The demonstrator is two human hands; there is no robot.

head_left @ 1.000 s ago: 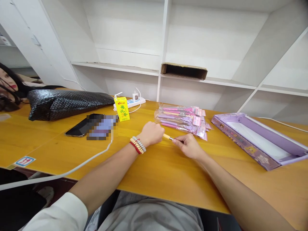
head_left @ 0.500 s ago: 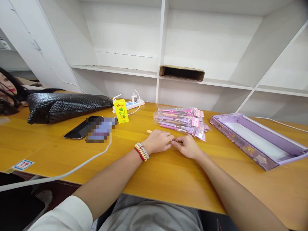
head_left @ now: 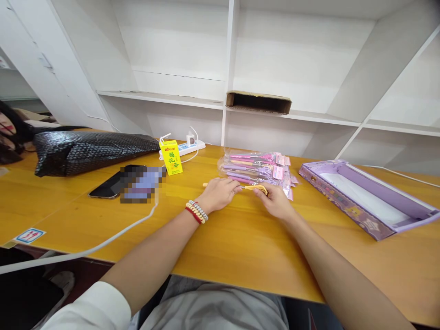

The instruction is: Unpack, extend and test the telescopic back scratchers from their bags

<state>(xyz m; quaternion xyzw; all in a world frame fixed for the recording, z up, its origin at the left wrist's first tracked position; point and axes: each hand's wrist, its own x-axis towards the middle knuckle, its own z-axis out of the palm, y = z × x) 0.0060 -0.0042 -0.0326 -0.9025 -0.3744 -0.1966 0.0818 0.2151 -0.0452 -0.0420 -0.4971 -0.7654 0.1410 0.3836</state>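
A yellow back scratcher (head_left: pixel 255 187) with a short metal shaft stretches between my two hands just above the table. My left hand (head_left: pixel 220 193) is closed around its handle, and the pale yellow handle end pokes out to the left. At the other end, the fingers of my right hand (head_left: pixel 277 200) grip the yellow head, partly covering it. Just behind my hands lies a pile of pink, purple and yellow back scratchers (head_left: pixel 256 170) in clear plastic sleeves with pink labels.
On the right sits a shallow purple display box (head_left: pixel 350 208). To the left are a yellow drink carton (head_left: pixel 171 158), a white power strip (head_left: pixel 190 147), a black phone (head_left: pixel 110 185) and a black bubble-wrap parcel (head_left: pixel 96 153). A white cable (head_left: pixel 113 237) crosses the table.
My hands have moved apart, the left one leftward and the right one rightward. More of the metal shaft and the yellow head now show between them.
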